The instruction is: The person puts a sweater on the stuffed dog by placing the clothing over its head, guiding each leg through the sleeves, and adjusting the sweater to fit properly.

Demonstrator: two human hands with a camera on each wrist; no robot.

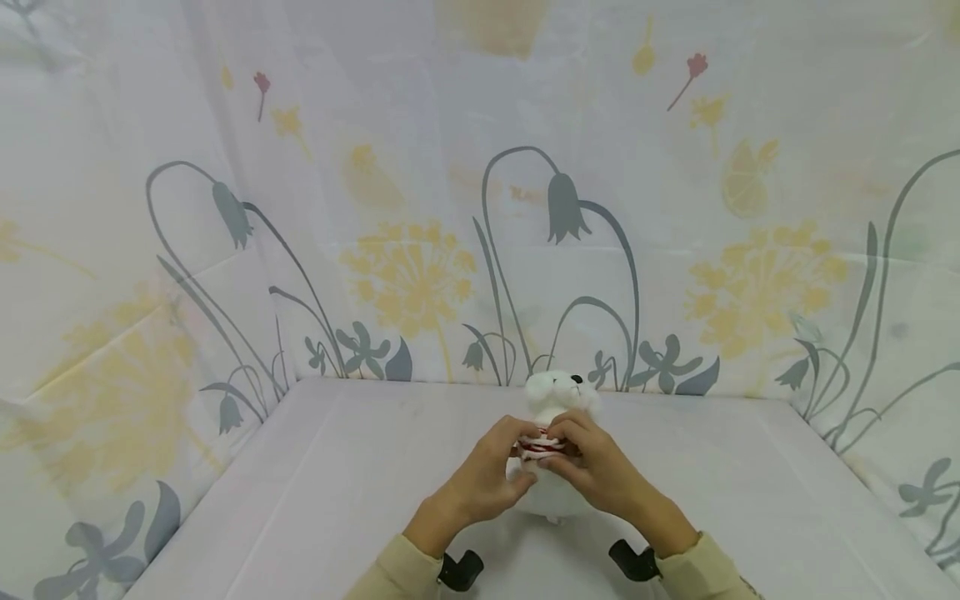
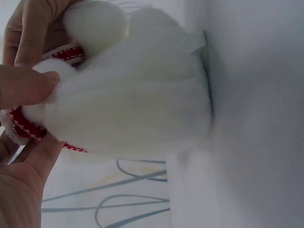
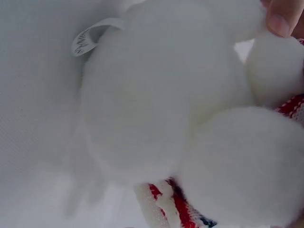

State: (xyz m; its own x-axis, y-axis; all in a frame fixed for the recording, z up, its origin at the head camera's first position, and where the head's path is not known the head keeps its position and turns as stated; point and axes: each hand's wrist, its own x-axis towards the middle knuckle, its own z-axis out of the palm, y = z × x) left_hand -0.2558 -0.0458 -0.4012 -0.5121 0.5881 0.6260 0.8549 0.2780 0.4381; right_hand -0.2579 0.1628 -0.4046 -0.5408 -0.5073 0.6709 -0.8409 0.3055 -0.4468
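Observation:
A white plush toy animal [image 1: 558, 496] with a black nose sits upright on the white surface in front of me. Around its neck goes a red and white knitted scarf [image 1: 542, 447]; one striped part of the scarf [image 3: 183, 209] hangs beside the body in the right wrist view. My left hand [image 1: 491, 475] grips the scarf from the left, its thumb against the toy's front. From the other side my right hand [image 1: 600, 468] pinches the scarf at the neck. Part of the scarf is hidden under my fingers and the toy's paws.
A white cloth-covered surface [image 1: 337, 467] spreads around the toy. Behind it and at the sides hang pale curtains [image 1: 420, 183] printed with flowers. A small white label [image 3: 85, 42] sticks out from the toy's lower body. Black wrist-mounted pieces [image 1: 462, 572] show below both hands.

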